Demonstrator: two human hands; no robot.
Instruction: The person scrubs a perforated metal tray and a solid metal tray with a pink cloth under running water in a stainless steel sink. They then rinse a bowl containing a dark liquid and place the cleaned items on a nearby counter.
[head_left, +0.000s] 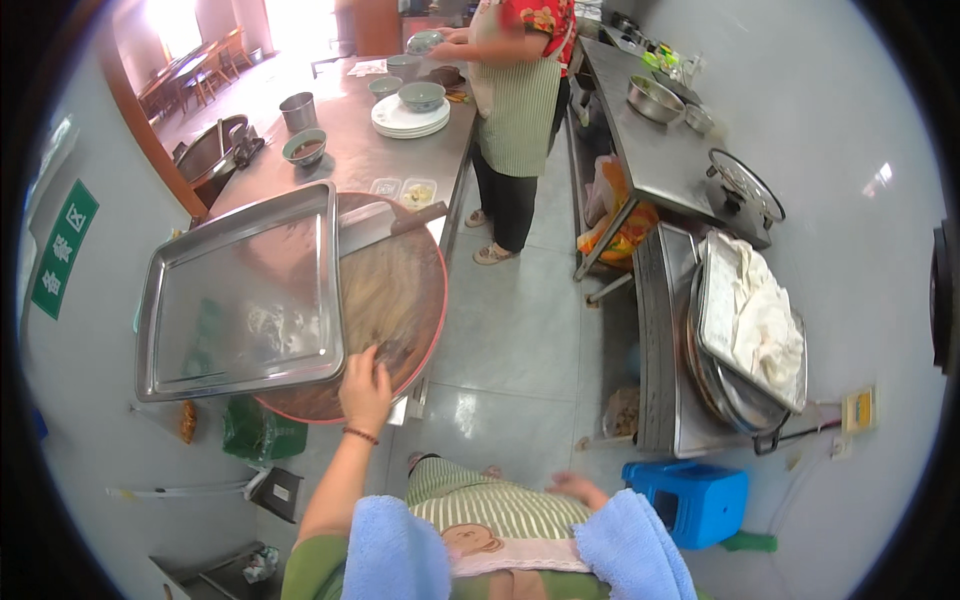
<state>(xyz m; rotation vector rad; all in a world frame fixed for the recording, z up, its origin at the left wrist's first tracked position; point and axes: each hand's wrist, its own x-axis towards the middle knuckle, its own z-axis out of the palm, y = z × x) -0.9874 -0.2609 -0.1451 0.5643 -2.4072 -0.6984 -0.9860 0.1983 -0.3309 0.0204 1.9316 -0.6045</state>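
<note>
My left hand (365, 390) is at the near edge of a round wooden chopping board (390, 300) with a red rim, by the corner of a rectangular metal tray (240, 300). Whether its fingers grip the tray corner cannot be told. The tray lies over the left part of the board. Beyond my hand, a cleaver (382, 229) rests on the board, its blade partly under the tray. My right hand (577, 487) hangs low beside my striped apron (502, 499), blurred, with nothing visible in it.
Ahead, a person (517, 90) holds a bowl beside the steel counter (345, 157), which bears stacked white plates (410, 124) and bowls. At right stand a steel table (645, 150), a tray (720, 300) with a white cloth (761, 322), and a blue plastic stool (701, 502).
</note>
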